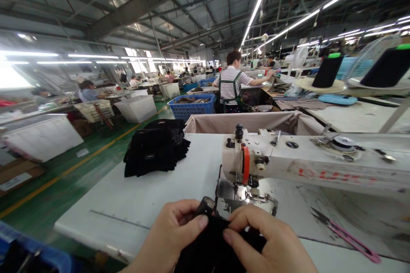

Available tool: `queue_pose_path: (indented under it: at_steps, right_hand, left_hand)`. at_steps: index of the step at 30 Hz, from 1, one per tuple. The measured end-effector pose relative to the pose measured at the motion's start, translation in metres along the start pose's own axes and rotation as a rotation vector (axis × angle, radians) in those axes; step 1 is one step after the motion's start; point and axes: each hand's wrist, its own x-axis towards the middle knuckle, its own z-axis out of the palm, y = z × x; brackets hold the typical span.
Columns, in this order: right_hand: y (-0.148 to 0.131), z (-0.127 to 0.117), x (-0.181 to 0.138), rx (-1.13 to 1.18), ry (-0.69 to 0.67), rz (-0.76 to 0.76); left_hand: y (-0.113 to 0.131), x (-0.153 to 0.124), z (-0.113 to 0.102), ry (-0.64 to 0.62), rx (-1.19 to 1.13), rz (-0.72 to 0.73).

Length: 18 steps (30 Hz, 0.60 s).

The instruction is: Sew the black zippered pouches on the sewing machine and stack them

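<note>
My left hand [171, 234] and my right hand [265, 241] both pinch a piece of black fabric [213, 245] at the near edge of the white sewing table [144, 196]. A small black buckle or tab [206, 205] sticks up from the fabric beside my left thumb. Just beyond my hands is the needle and presser foot area [248, 194] of a white industrial sewing machine [304, 158]. A stack of black fabric pieces [156, 147] lies on the table to the far left.
Pink thread snips [347, 235] lie on the table at right. Black thread cones [328, 70] stand behind the machine. A person in a striped shirt [231, 85] works at a bench ahead, by a blue basket [192, 107]. White bins [41, 136] line the green aisle at left.
</note>
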Motion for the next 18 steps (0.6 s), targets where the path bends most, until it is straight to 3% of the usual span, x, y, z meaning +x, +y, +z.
queue_pose_path:
  at_steps: [9,14,18]
  right_hand:
    - [-0.010,-0.003,0.000,0.028,-0.001,0.109]
    - [-0.009,-0.004,0.000,0.025,0.043,0.087]
    - [-0.005,-0.004,0.001,0.065,-0.008,-0.010]
  left_hand:
    - [0.000,0.000,0.008,0.057,-0.140,-0.003]
    - [-0.004,0.000,0.007,0.068,-0.120,0.003]
    - [0.007,0.002,0.000,-0.040,0.018,0.017]
